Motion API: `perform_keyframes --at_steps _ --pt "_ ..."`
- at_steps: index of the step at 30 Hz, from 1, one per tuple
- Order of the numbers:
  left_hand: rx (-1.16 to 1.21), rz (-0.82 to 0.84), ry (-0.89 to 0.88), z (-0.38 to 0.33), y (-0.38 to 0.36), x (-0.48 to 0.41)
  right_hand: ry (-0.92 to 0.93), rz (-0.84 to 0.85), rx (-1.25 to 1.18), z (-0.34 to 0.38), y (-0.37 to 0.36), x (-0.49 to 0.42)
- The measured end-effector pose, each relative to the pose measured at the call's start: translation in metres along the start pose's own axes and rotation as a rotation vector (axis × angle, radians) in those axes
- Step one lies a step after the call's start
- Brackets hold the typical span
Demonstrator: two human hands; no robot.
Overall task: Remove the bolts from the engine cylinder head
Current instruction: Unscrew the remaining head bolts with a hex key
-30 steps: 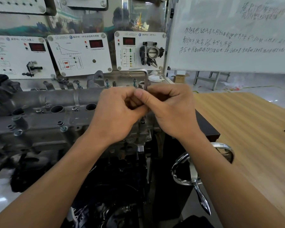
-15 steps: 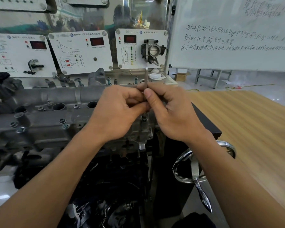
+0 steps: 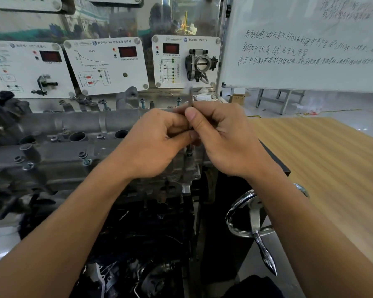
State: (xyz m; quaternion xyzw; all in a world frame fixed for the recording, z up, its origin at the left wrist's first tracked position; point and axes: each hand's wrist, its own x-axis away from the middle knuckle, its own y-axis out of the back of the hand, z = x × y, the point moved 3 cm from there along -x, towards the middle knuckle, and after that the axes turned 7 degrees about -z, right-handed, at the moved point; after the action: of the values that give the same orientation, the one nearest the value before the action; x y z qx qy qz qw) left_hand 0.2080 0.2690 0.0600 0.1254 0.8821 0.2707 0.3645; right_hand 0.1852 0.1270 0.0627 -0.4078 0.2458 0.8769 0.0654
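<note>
Head view: your left hand (image 3: 155,145) and right hand (image 3: 222,143) both pinch a thin metal key (image 3: 190,94), its top blurred; it stands upright, its lower end seemingly seated in the bolt (image 3: 189,153) at the right end of the cylinder head (image 3: 73,134); two hands likely steady it for turning; another bolt (image 3: 84,158) stands raised further left; the wooden table (image 3: 321,160) leaves room rightward; the handwheel (image 3: 255,214) sits below your right wrist.

Whiteboard (image 3: 299,80) carries handwritten Chinese; display panel (image 3: 170,61) seemingly bears Volkswagen logo.
</note>
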Motion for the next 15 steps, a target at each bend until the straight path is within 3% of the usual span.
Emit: perform_keyframes --at_steps 6,11,15 --pt "-0.041 -0.282 0.064 0.0006 -0.0086 0.0013 -0.039 -0.164 -0.127 -0.0008 0.0022 -0.0025" --pt "0.007 -0.006 -0.015 -0.0017 -0.0014 0.0 -0.036 -0.174 -0.123 -0.0018 0.0025 -0.0035" --pt "-0.02 -0.143 -0.011 -0.0051 -0.0013 0.0013 -0.034 -0.164 -0.088 -0.0004 0.0026 -0.0048"
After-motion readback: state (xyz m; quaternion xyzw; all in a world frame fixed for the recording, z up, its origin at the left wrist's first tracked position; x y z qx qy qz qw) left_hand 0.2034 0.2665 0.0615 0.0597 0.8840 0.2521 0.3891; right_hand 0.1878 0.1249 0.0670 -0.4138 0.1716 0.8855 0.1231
